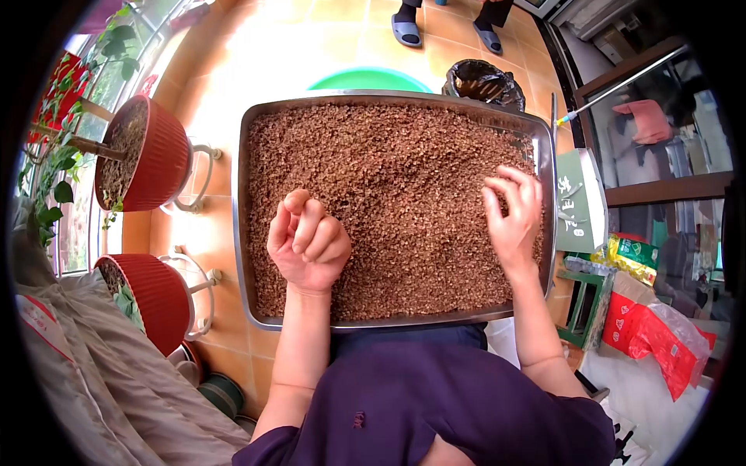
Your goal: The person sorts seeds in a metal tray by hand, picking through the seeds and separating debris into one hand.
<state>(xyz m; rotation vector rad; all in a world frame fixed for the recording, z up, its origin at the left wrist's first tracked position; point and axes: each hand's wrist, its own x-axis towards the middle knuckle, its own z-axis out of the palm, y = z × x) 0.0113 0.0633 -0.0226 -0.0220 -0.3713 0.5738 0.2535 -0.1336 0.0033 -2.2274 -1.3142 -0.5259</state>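
A large metal tray (239, 225) lies across my lap, filled with a layer of small reddish-brown dried bits (404, 217), too fine to name for certain. My left hand (309, 245) is raised over the left part of the tray, its fingers curled in towards the thumb. Whatever those fingers may hold is hidden. At the tray's right side, my right hand (516, 221) reaches down to the surface of the bits, fingers bent and slightly apart, with nothing visible in it. A patch of bare metal shows at the tray's upper right corner.
Behind the tray are a green basin (369, 78) and a bin lined with a black bag (486, 84). Red plant pots (159, 159) stand at left. To the right are a green box (581, 198) and a red package (657, 334). A person's slippered feet (406, 31) show beyond.
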